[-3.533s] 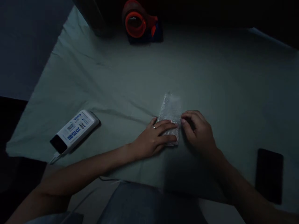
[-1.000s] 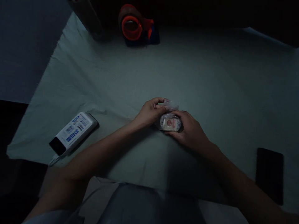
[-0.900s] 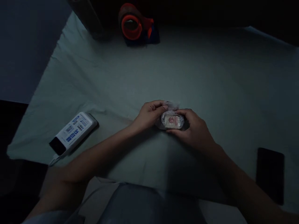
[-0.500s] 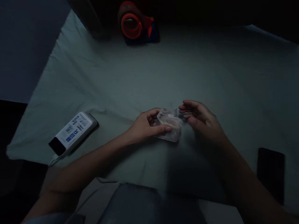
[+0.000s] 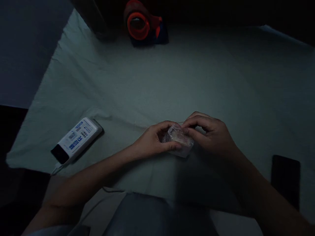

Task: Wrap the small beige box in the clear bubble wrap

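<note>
A small clear plastic packet [image 5: 180,139], crinkled and box-like with something pale inside, sits between my hands near the middle of the cloth. My left hand [image 5: 157,139] grips its left side, thumb across the near face and fingers behind. Over its upper right edge, my right hand [image 5: 209,131] has thumb and forefinger pinched together on the plastic. The exact bit between those fingertips is hidden. What the packet contains is too dim to make out.
A white power bank [image 5: 77,139] with blue print and a cable lies on the left. A red and blue tape dispenser [image 5: 139,26] stands at the back. A dark phone [image 5: 285,182] rests at the right. Pale green cloth [image 5: 147,82] covers the surface.
My right hand has moved left onto the packet, its fingers closing in a pinch at the upper edge. The packet has tilted and shifted slightly toward me in my left hand.
</note>
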The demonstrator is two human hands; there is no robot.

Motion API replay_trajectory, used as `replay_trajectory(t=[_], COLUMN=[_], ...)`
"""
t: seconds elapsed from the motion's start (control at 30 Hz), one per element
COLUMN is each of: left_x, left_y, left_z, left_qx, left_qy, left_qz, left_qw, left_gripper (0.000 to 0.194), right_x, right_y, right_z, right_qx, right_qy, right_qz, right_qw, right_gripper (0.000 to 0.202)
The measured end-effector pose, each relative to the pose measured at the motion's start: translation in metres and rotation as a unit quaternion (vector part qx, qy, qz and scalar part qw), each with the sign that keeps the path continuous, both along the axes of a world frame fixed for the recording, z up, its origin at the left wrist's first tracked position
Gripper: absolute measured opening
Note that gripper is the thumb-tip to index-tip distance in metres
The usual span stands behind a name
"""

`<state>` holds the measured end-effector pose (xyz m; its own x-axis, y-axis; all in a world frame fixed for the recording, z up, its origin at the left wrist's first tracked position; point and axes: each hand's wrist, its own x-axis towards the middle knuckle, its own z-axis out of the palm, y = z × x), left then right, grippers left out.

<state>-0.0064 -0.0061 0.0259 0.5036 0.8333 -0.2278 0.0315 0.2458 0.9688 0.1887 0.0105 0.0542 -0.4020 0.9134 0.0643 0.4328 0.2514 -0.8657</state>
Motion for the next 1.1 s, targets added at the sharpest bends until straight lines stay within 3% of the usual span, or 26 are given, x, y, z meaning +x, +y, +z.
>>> replay_trajectory(t=[0.1,0.23,0.4,0.6,0.67,0.77,0.9,1.0,1.1], left_x=[0.002,0.003,0.006,0.002,-0.001,-0.005,-0.007,-0.01,-0.016], left_y=[-0.002,-0.003,-0.002,-0.005,-0.006,-0.008,-0.012,-0.011,-0.005], left_z=[0.002,0.004,0.005,-0.002,-0.005,-0.008,-0.013,-0.015,-0.013], left_qx=[-0.01,-0.089,-0.117,-0.129,-0.092,-0.021,0.059,0.151,0.269], left_qy=[-0.012,-0.02,-0.06,-0.086,-0.1,-0.096,-0.066,-0.01,0.084], left_qz=[0.025,0.049,0.089,0.072,0.079,0.062,0.02,-0.01,-0.033], left_qw=[1.0,0.995,0.987,0.985,0.988,0.993,0.996,0.988,0.959], left_gripper=[0.036,0.034,0.035,0.042,0.052,0.061,0.064,0.066,0.076], right_x=[0.003,0.008,0.006,0.007,0.013,0.022,0.023,0.017,0.014], right_y=[-0.005,-0.012,-0.022,-0.026,-0.025,-0.024,-0.029,-0.032,-0.032], right_z=[0.002,0.003,-0.001,0.001,0.003,-0.001,-0.012,-0.018,-0.022], right_qx=[0.05,0.08,0.144,0.159,0.141,0.047,-0.074,-0.06,0.002], right_qy=[-0.004,-0.018,-0.064,-0.111,-0.084,-0.005,0.006,-0.015,-0.04], right_qz=[0.065,0.13,0.099,0.11,0.075,0.018,0.043,0.035,0.012], right_qw=[0.997,0.988,0.983,0.975,0.984,0.999,0.996,0.997,0.999], right_gripper=[0.012,0.019,0.032,0.031,0.044,0.067,0.091,0.085,0.072])
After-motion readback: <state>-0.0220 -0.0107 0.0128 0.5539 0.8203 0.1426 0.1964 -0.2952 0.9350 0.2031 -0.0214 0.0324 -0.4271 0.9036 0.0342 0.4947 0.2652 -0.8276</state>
